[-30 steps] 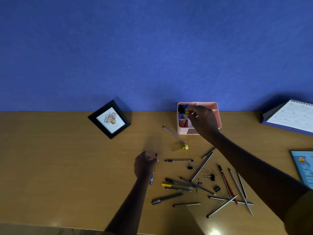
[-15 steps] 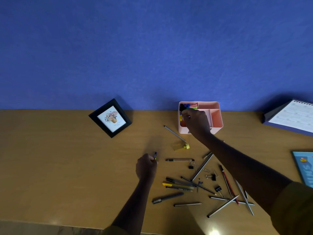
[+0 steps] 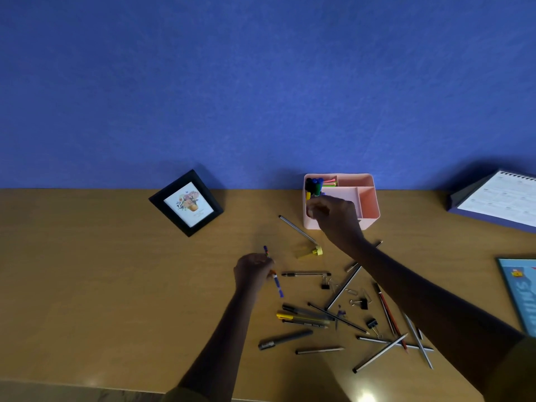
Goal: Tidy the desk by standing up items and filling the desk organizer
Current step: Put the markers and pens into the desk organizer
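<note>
Head view is showing the job at an early-to-middle stage, by my judgement. The pink organizer [image 3: 369, 200] is sitting at the back of the worktop [image 3: 87, 271], close to the blue wall; only its back-left compartment is visibly holding anything, a bunch of markers [image 3: 314, 184] standing on end with pink and green sticks [image 3: 329, 182] beside them; the compartments on the right are looking empty as far as they show.

The right hand [image 3: 333, 217] is reaching over the organizer's front-left corner with its fingers curled downward; whether it is holding anything cannot be told, since the fingertips are hidden. The left hand [image 3: 251, 271] is gripping a blue patterned pen [image 3: 277, 285] near its middle, fingers wrapped round it, well short of the organizer.

Most of the work is waiting: pens and pencils [image 3: 304, 317] are lying flat between the two arms, several crossing one another, with binder clips [image 3: 372, 324] among them; a small yellow-capped piece [image 3: 309, 252] is lying just in front of the organizer. The picture frame [image 3: 187, 203] is appearing to stand upright at the left; the calendar [image 3: 499, 198] at the far right is seeming to stand too; a blue book [image 3: 522, 291] is lying flat at the right edge.
</note>
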Tool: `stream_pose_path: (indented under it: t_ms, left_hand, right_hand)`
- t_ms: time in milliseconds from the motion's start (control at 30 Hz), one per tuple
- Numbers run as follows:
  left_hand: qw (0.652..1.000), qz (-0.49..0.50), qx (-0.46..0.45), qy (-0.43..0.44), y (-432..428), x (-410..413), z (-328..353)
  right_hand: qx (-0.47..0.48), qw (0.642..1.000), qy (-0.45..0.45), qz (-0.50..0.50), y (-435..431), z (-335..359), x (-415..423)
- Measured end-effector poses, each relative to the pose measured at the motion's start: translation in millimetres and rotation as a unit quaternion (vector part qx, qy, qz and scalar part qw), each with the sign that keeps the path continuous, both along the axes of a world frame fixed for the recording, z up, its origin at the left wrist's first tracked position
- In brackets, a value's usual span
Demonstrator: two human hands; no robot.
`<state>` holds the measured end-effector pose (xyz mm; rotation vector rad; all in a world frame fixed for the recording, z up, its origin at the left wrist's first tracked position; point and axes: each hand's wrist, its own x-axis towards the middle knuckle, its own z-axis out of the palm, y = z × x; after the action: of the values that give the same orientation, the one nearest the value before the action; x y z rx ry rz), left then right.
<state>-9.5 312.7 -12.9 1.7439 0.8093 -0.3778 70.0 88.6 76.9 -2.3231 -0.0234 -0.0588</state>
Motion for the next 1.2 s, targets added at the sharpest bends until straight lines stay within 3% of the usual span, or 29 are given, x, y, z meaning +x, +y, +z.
stream_pose_path:
  t_ms: [100, 200, 300, 400, 567, 700, 867, 1067, 1200]
  left_hand:
    - [0.972, 0.101, -0.209, 0.026, -10, 15, 23]
    - [0.905, 0.198, -0.375, 0.031, -19, 31, 36]
    - [0.867, 0.224, -0.444, 0.031, -32, 39, 44]
    - [0.845, 0.219, -0.487, 0.031, -43, 39, 53]
    - [0.824, 0.189, -0.534, 0.03, -57, 35, 56]
    - [0.832, 0.16, -0.53, 0.018, -63, 36, 56]
    - [0.854, 0.181, -0.487, 0.034, -70, 37, 55]
    - [0.865, 0.172, -0.468, 0.051, -86, 40, 59]
    - [0.873, 0.159, -0.458, 0.053, -95, 44, 58]
  right_hand:
    - [0.044, 0.996, 0.041, 0.069, 1, 5, -11]
    - [0.094, 0.98, 0.103, 0.141, 3, 3, -25]
    - [0.072, 0.979, 0.099, 0.162, 5, -4, -37]
    - [0.062, 0.992, 0.046, 0.099, 1, -6, -44]
    - [0.131, 0.991, 0.003, 0.005, -12, 2, -40]
    - [0.155, 0.987, -0.026, -0.026, -25, 17, -29]
    - [0.052, 0.994, -0.07, -0.069, -37, 28, 0]
    - [-0.096, 0.991, -0.09, 0.02, -38, 6, 22]
    - [-0.14, 0.986, -0.073, 0.053, -31, -4, 25]
